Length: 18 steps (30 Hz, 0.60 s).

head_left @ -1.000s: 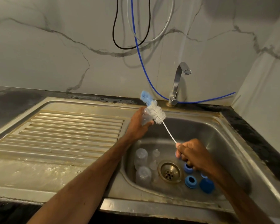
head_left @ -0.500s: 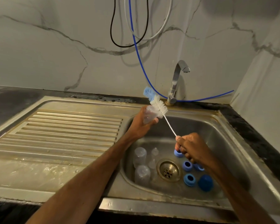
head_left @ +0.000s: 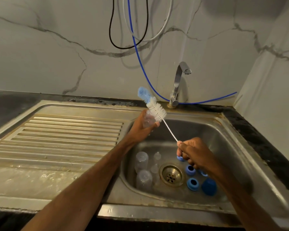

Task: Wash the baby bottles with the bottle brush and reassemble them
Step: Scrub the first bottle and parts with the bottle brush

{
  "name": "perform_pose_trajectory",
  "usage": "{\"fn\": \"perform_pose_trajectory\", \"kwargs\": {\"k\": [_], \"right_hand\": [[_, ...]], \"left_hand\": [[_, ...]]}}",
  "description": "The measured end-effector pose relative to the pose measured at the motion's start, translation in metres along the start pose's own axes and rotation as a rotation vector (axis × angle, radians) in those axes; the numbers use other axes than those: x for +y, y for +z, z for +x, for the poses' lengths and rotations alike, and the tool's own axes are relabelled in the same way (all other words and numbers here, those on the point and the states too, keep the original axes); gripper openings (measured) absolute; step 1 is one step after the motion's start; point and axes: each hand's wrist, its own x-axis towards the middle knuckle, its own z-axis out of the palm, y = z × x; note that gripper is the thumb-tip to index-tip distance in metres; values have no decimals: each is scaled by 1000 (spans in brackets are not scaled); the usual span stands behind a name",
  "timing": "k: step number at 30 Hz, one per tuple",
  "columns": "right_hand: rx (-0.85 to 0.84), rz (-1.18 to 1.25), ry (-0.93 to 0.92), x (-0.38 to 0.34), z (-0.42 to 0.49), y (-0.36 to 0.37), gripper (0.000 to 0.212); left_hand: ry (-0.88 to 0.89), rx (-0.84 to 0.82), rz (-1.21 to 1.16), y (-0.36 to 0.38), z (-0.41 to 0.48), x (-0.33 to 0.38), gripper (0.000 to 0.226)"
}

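Hands (head_left: 139, 130) (head_left: 194, 154) around bottle (head_left: 148, 121) and brush (head_left: 157, 112)

White-bristled, blue-tipped bottle brush (head_left: 154, 108); blue rings (head_left: 192, 184).

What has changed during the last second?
The right hand lifted slightly, pushing the bottle brush a little up and away; a blue ring under it came into view. No grip changed: the left hand holds the clear bottle, the right the brush. The parts in the sink stayed put.
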Motion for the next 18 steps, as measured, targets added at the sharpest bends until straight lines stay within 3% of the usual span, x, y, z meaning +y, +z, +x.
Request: {"fn": "perform_pose_trajectory", "kwargs": {"k": [5,10,14,18], "right_hand": [[159,77,-40,-8,16,-1,43],[175,70,-88,8,2,7,44],[145,-11,-118,13,3,24,43],[125,-38,-147,15,0,38,45]], "left_hand": [[-92,26,-163,20,0,6,62],[-440,113,-880,6,6,14,59],[-456,273,-1207,-2,9,19,66],[-471,359,-1320,1,6,24,66]]}}
